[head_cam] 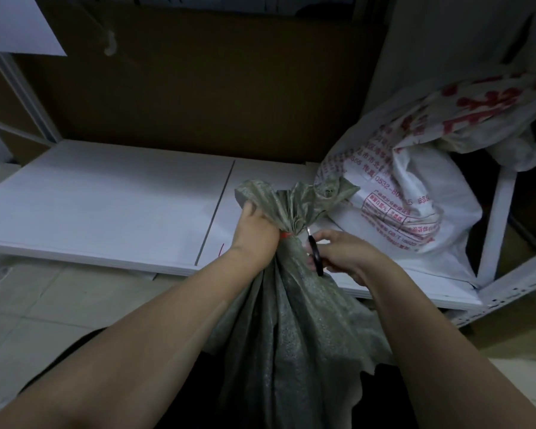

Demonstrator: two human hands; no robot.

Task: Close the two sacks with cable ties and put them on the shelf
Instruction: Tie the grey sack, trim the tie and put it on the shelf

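Dim storeroom, low white shelf (106,196) across the middle, green sack (291,320) standing at its front edge.

Left of centre a thin red scrap (220,249) lies on the shelf; beside it the left hand (256,232) is curled tight round the sack's gathered neck, right at the red cable tie (287,236). The right hand (344,252) grips black-handled scissors (317,258), their tip up against the tie. At right the white printed sack (415,193) already lies on the shelf. The tie's tail is not visible, so I judge the risk is snipping the band itself or nicking the bunched cloth, since the blades sit so close to both.
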